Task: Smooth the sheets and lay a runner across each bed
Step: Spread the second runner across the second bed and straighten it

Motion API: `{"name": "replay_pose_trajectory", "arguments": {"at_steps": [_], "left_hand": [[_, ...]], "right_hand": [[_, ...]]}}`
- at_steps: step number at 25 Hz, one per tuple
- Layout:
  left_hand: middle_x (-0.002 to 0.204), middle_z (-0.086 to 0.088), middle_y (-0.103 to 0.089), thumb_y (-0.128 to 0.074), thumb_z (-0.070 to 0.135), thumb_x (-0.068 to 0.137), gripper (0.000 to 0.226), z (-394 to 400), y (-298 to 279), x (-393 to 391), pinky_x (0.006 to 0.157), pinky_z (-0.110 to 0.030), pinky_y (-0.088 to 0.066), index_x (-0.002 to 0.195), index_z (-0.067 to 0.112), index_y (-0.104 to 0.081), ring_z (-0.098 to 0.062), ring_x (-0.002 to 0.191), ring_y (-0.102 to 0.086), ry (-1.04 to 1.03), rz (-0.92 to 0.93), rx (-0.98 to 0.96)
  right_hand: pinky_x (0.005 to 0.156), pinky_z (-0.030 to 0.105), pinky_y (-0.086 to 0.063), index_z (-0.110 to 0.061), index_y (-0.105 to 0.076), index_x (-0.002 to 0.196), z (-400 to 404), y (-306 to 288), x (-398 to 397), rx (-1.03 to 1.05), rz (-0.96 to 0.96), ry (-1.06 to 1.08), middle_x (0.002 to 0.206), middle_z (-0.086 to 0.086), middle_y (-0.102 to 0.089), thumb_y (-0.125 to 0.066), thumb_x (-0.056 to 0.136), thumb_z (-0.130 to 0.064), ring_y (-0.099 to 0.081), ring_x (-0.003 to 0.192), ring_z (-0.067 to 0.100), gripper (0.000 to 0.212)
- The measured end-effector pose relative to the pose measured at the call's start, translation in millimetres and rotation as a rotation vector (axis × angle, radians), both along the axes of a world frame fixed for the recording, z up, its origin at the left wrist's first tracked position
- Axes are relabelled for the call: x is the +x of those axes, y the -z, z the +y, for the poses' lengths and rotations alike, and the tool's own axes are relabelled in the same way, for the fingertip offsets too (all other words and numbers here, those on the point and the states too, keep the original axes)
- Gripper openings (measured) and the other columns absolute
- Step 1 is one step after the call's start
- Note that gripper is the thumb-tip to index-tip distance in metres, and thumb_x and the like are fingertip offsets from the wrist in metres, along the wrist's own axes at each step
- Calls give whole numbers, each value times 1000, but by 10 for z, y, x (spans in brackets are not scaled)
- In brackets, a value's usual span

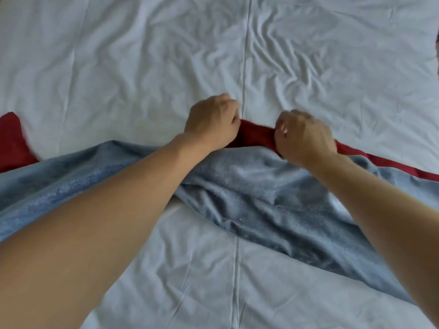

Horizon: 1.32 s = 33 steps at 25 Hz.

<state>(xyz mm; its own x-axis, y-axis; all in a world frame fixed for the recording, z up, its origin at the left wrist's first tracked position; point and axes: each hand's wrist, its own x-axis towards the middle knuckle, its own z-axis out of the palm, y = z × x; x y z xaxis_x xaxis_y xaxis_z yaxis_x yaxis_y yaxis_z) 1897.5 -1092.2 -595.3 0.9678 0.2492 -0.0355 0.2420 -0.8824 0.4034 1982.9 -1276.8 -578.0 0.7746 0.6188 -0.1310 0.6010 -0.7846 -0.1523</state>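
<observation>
runner in both hands' grip

Bare sheet beyond bunched runner.

"What is that big blue thing?"

"It is a fuzzy blue cloth. It goes across the middle of the frame, from the left edge down to the lower right."

"Is it flat?"

"No. It is bunched up in soft folds near the middle. On the left it spreads out wider."

"Is it all one blue?"

"Some bits look darker and some lighter, like the fuzz got rubbed two ways."

"What is that dark bit way over at the right edge, near the top?"

"Just a small dark patch. It is too tiny to tell what it is."
</observation>
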Motion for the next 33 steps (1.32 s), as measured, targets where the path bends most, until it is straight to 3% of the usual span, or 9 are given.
{"name": "replay_pose_trajectory", "arguments": {"at_steps": [2,7,12,16,20,23,25,27,33], "left_hand": [[88,-5,-63,-57,16,89,12,-84,-39,43,61,-33,-40,83,9,-65,-25,78,-59,56,-126,42],[101,1,-66,-55,22,92,19,170,111,-188,75,-35,-50,94,19,-74,-23,88,-63,57,105,-96],[88,18,-71,-68,38,74,10,1050,6,-485,71,-31,-52,82,39,-73,-9,78,-62,85,706,-72],[80,15,-71,-71,53,63,30,937,-48,-780,74,-36,-58,89,38,-70,-11,75,-67,204,891,-184],[74,1,-65,-76,46,62,41,544,-50,-1068,62,-35,-55,88,18,-60,-20,67,-64,282,846,-221],[73,2,-69,-68,43,76,32,462,-47,-1223,61,-32,-53,92,16,-61,-22,66,-66,165,805,-380],[65,2,-74,-56,29,88,20,697,-20,-1199,68,-33,-56,90,16,-72,-19,68,-71,8,841,-472],[70,3,-74,-59,18,85,17,950,22,-1171,74,-37,-59,87,18,-77,-20,76,-71,-11,836,-373],[82,2,-67,-67,37,79,14,740,106,-1265,58,-29,-43,87,25,-68,-19,73,-62,158,797,-287]], "right_hand": [[73,35,-39,-13,-66,91,38,-66,165,59,-73,10,98,8,-64,-51,91,-13,-57,91,30,15],[99,43,-41,-20,-64,121,163,45,29,-7,99,-112,127,5,-60,-52,95,-18,-51,118,25,29],[102,41,-40,-23,-66,122,648,165,-150,-34,207,-279,128,1,-59,-59,90,-26,-50,119,23,33],[100,39,-39,-19,-69,104,962,205,-382,-101,137,-394,112,3,-62,-65,86,-24,-53,106,24,19],[99,43,-37,-13,-66,91,941,135,-373,-122,2,-254,99,8,-63,-64,82,-20,-54,100,30,12],[100,45,-36,-11,-67,95,842,103,-452,-195,-10,-130,101,10,-63,-62,84,-18,-54,102,32,14],[104,44,-34,-12,-69,98,893,106,-594,-181,6,-164,106,10,-64,-60,83,-13,-53,104,31,18],[109,43,-30,-15,-70,106,1021,144,-749,-188,34,-243,115,9,-63,-60,82,-15,-52,112,31,26],[116,38,-20,-26,-70,115,1195,186,-1002,-244,101,-463,135,3,-53,-60,86,-22,-43,126,26,30]]}}
